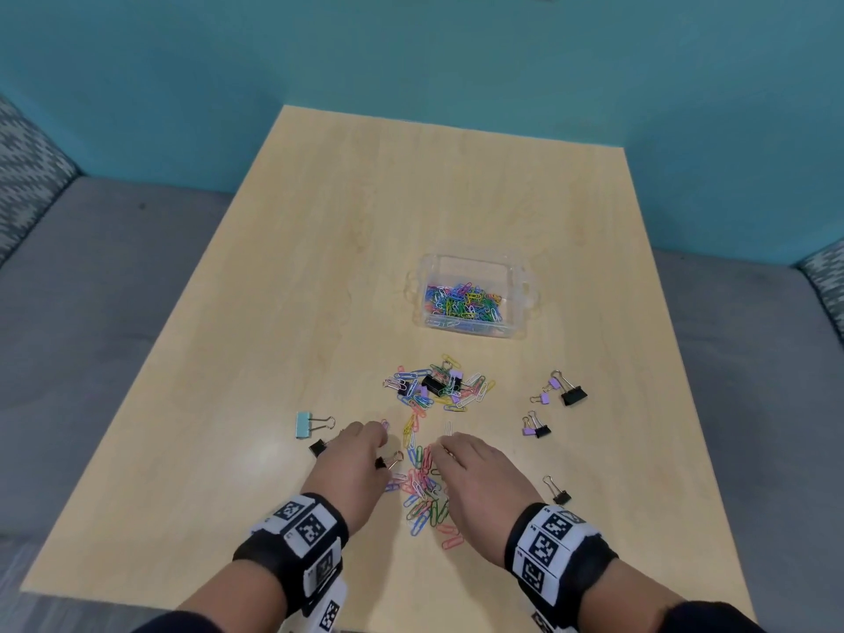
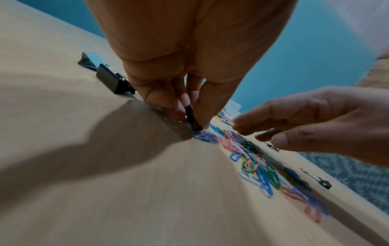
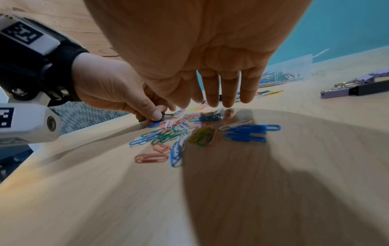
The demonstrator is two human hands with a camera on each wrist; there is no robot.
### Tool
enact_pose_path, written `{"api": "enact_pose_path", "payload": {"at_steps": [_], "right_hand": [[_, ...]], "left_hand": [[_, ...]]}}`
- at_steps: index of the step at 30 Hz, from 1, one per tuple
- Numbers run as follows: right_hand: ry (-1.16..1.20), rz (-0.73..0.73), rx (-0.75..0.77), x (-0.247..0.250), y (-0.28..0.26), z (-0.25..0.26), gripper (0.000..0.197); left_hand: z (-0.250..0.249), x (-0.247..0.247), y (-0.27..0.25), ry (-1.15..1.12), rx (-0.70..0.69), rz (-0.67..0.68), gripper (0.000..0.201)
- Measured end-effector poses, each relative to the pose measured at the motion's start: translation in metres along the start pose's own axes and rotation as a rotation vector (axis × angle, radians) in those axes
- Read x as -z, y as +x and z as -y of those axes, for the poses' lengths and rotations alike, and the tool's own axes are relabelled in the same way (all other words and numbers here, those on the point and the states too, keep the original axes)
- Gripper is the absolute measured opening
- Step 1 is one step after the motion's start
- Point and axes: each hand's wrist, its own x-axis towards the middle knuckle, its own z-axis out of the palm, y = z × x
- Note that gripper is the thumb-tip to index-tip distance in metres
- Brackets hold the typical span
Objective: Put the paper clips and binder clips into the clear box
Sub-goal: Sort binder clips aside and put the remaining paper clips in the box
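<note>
My left hand (image 1: 380, 453) pinches a small black binder clip (image 2: 191, 116) between thumb and fingers, down at the table at the left edge of the near pile of coloured paper clips (image 1: 424, 493). My right hand (image 1: 442, 450) hovers over that pile with straight fingers (image 3: 227, 93) pointing down and holding nothing. A second heap of paper clips mixed with black and purple binder clips (image 1: 438, 386) lies further out. The clear box (image 1: 475, 259) stands beyond it, with several coloured paper clips inside.
Loose binder clips lie around: a light blue one (image 1: 303, 424) and a black one (image 1: 316, 448) left of my left hand, purple and black ones (image 1: 566, 391) (image 1: 537, 429) at the right, one black (image 1: 560, 494) by my right wrist. The wooden table (image 1: 319, 267) meets a teal wall.
</note>
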Motion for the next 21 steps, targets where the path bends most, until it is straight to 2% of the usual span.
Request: {"api": "enact_pose_path", "payload": {"at_steps": [3, 7, 12, 17, 19, 21], "right_hand": [[-0.019, 0.000, -0.009, -0.001, -0.001, 0.001, 0.053], [-0.043, 0.031, -0.012, -0.006, -0.003, 0.002, 0.055], [-0.113, 0.083, 0.067, -0.009, 0.009, 0.013, 0.058], [-0.128, 0.107, 0.023, -0.008, 0.026, 0.018, 0.063], [-0.128, 0.123, 0.071, -0.009, 0.033, 0.022, 0.062], [-0.153, 0.129, 0.125, -0.012, 0.041, 0.029, 0.059]], "left_hand": [[0.000, -0.003, -0.003, 0.059, -0.035, 0.014, 0.012], [-0.002, -0.004, -0.009, 0.093, -0.095, -0.012, 0.020], [0.005, 0.002, -0.021, -0.132, -0.042, -0.099, 0.027], [0.013, 0.016, -0.022, -0.196, -0.017, -0.126, 0.017], [0.021, 0.020, -0.020, -0.192, 0.033, -0.125, 0.016], [0.029, 0.022, -0.022, -0.084, 0.053, -0.126, 0.017]]}}
